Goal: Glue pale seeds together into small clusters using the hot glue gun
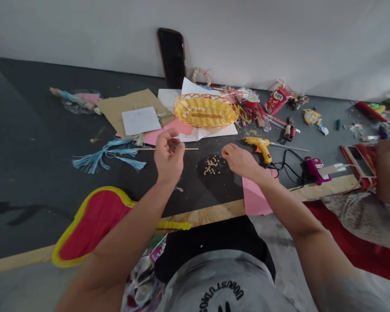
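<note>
Beyond hands [170,158]: yellow basket [219,115] | right: glue gun [261,146] | left: blue tassels [96,158]

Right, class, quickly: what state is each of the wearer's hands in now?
Left hand: loosely curled; cannot tell whether it holds anything.
Right hand: curled inward; whether it grips anything cannot be told.

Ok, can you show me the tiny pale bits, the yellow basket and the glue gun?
Tiny pale bits [211,165]: head view, middle of the scattered pile.
Yellow basket [208,125]: head view, on its near wall.
Glue gun [261,144]: head view, on its yellow body.
</note>
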A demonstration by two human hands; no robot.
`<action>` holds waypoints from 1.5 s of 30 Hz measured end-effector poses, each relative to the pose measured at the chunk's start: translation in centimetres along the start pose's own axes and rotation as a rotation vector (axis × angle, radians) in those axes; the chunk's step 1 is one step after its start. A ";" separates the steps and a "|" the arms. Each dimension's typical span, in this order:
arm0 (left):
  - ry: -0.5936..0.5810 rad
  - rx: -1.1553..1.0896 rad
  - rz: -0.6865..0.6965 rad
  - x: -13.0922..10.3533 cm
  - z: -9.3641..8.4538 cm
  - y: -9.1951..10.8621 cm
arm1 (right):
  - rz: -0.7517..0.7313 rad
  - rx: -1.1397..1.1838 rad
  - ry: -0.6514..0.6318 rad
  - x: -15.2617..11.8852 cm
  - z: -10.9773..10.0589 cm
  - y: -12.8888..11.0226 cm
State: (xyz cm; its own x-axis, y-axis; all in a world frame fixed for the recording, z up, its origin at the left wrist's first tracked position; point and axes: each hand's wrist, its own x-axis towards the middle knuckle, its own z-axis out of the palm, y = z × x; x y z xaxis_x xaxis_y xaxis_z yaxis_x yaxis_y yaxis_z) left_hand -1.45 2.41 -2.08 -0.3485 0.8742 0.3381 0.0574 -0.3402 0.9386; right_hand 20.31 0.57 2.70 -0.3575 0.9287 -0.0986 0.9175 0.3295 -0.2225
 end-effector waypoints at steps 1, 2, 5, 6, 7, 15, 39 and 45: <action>0.011 -0.009 0.001 0.1 -0.1 0.0 | -0.049 0.018 0.001 0.5 0.1 -0.5; 0.022 -0.017 0.001 0.2 -0.1 -0.1 | -0.109 0.028 -0.006 1.0 0.3 -1.1; 0.063 -0.030 -0.009 0.6 -0.2 -0.3 | -0.283 -0.005 -0.057 2.1 0.8 -3.0; 0.077 -0.028 -0.018 0.7 -0.2 -0.4 | -0.315 -0.032 -0.075 2.3 0.9 -3.6; 0.083 -0.028 -0.029 0.7 -0.2 -0.4 | -0.333 -0.062 -0.090 2.6 1.1 -4.2; 0.055 -0.025 -0.080 0.5 -0.2 -0.6 | -0.302 -0.212 -0.118 3.6 1.6 -6.0; 0.092 -0.080 -0.128 0.4 0.0 -0.9 | -0.152 0.213 0.375 -2.2 -1.7 -1.2; 0.078 -0.083 -0.118 0.6 -0.2 -0.9 | 0.262 0.317 0.479 -11.1 -0.8 4.2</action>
State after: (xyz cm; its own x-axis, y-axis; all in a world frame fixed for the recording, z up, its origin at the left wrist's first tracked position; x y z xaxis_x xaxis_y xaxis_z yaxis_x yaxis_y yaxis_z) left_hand -1.85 3.18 -2.73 -0.4199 0.8815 0.2161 -0.0650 -0.2668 0.9616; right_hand 28.25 -8.23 3.62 0.0571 0.9691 0.2401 0.8415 0.0827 -0.5339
